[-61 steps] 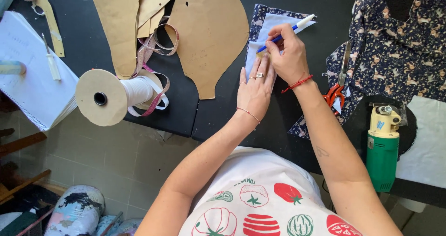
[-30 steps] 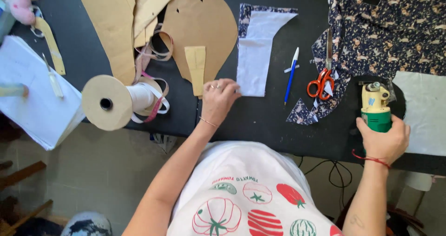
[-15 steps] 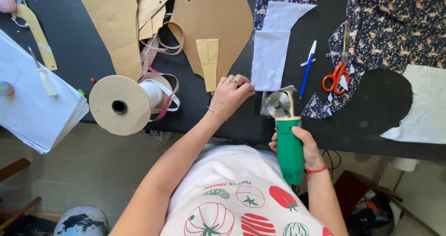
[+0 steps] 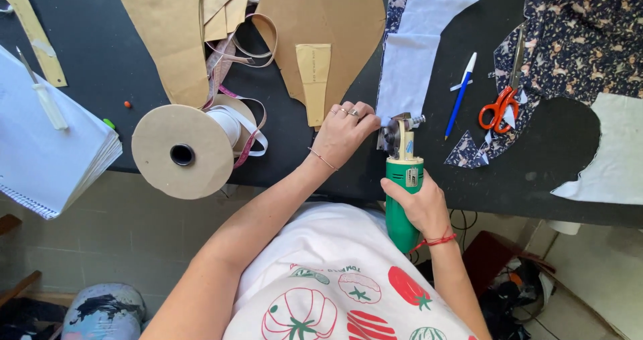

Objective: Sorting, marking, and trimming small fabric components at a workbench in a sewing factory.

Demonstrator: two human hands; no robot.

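My right hand (image 4: 420, 201) grips the green handle of a rotary fabric cutter (image 4: 400, 173), whose round blade sits at the near end of a white-lined dark floral fabric piece (image 4: 418, 52) on the black table (image 4: 94, 59). My left hand (image 4: 343, 134) rests fingers down on the table just left of the blade, touching the fabric's near corner. A small tan paper pattern strip (image 4: 313, 79) lies above my left hand on a larger brown pattern (image 4: 335, 12).
A blue pen (image 4: 461, 94) and orange-handled scissors (image 4: 502, 96) lie right of the fabric. Dark floral cloth (image 4: 583, 32) covers the far right. A large spool of white tape (image 4: 187, 149) sits at the table's near edge, a white notebook (image 4: 43, 146) at left.
My right hand has carried the green cutter from the right side of the table to the fabric piece. My left hand shifted right to the fabric's corner.
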